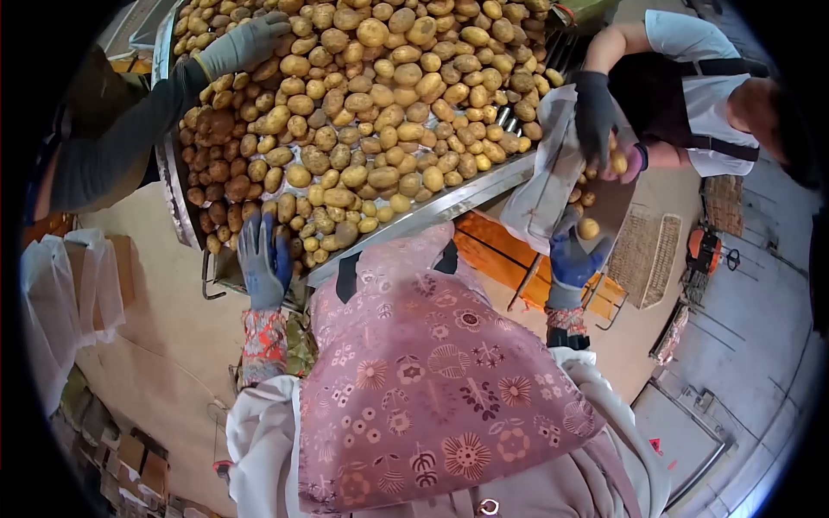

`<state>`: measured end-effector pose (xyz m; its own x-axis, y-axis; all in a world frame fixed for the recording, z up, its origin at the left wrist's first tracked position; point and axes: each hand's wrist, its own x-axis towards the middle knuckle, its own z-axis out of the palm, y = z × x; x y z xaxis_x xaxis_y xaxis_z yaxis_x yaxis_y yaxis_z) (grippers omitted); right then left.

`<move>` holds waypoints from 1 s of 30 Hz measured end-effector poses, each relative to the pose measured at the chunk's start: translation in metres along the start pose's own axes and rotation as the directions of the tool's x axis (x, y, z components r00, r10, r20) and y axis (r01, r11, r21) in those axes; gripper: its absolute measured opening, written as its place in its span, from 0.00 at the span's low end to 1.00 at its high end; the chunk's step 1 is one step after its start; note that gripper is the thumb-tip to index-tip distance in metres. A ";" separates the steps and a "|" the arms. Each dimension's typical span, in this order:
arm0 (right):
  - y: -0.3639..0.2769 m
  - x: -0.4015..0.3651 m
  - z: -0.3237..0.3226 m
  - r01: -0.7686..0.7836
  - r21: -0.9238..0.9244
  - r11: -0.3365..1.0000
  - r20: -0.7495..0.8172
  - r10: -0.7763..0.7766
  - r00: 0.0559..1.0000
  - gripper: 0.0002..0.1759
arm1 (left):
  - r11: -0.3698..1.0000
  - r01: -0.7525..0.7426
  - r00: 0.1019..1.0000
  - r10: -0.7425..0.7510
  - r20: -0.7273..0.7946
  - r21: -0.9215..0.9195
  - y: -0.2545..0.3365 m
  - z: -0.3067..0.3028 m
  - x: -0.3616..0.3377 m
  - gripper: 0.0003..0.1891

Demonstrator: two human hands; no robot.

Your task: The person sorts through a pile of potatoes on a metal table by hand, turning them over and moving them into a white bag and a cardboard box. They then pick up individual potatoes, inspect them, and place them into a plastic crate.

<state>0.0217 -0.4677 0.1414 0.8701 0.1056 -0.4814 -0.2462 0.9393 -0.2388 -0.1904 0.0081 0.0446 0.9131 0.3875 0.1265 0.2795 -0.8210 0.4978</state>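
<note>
Potatoes (371, 104) cover the metal sorting table (471, 192) in a thick layer. My left hand (263, 263), in a grey and blue work glove, lies at the table's near left edge with fingers stretched against the potatoes there. My right hand (574, 259), gloved the same way, is low at the right beside a box (615, 207) lined with a white plastic bag (540, 190). Its fingers are spread, and a single potato (588, 229) is just beyond the fingertips. Several more potatoes show inside the box.
At the right, a person's gloved hands (596, 121) reach over the same box with potatoes. Another person's gloved hand (246, 45) rests on the pile at far left. An orange panel (492, 250) is below the table, a wicker basket (648, 255) beyond it. Bag-lined boxes (95, 276) stand at left.
</note>
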 end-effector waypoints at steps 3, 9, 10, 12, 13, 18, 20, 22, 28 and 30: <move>0.038 0.000 0.018 -0.104 -0.159 0.982 -0.047 0.098 0.994 0.49 | 0.980 -0.154 0.988 0.153 -0.018 -0.124 0.013 0.046 0.035 0.25; 0.244 0.061 0.001 0.653 -0.501 -0.568 0.229 0.641 0.733 0.30 | 0.991 -0.107 0.953 0.080 0.291 0.076 0.075 0.072 0.040 0.28; 0.259 0.056 0.003 0.711 -0.438 -0.551 0.238 0.691 0.682 0.29 | 0.979 -0.185 0.942 0.151 0.299 0.089 0.068 0.069 0.041 0.27; 0.273 0.055 0.007 0.776 -0.355 -0.521 0.213 0.763 0.610 0.27 | 0.986 -0.151 0.939 0.123 0.320 0.064 0.049 0.056 0.025 0.28; 0.269 0.064 0.014 0.799 -0.509 -0.321 0.237 0.839 0.489 0.26 | 0.993 -0.116 0.933 0.101 0.346 0.023 0.042 0.046 0.011 0.28; 0.246 0.085 -0.005 0.869 -0.181 -0.461 0.075 0.874 0.479 0.22 | 0.999 0.045 0.982 -0.039 0.187 -0.029 -0.016 0.023 -0.059 0.26; 0.257 0.051 0.011 0.842 -0.045 -0.537 -0.353 0.797 0.490 0.26 | 0.985 0.071 0.990 -0.090 0.112 0.159 -0.029 0.011 -0.063 0.26; 0.282 0.057 -0.020 0.847 -0.231 -0.479 -0.346 0.854 0.389 0.30 | 0.975 0.160 0.984 -0.146 -0.101 0.151 -0.036 0.002 -0.030 0.25; 0.342 0.049 0.044 0.577 -0.724 -0.378 -0.285 0.926 0.248 0.30 | 0.964 0.267 0.962 -0.267 0.056 0.009 -0.062 0.017 0.066 0.25; 0.335 0.063 0.058 0.090 -0.868 -0.489 -0.357 0.739 0.571 0.21 | 0.961 0.221 0.974 -0.226 0.010 0.168 -0.075 0.024 0.052 0.23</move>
<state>0.0188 -0.1275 0.0801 0.1628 0.6379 -0.7527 -0.1720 -0.7328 -0.6583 -0.1565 0.0793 -0.0068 0.8291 0.5590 0.0018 0.5206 -0.7734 0.3618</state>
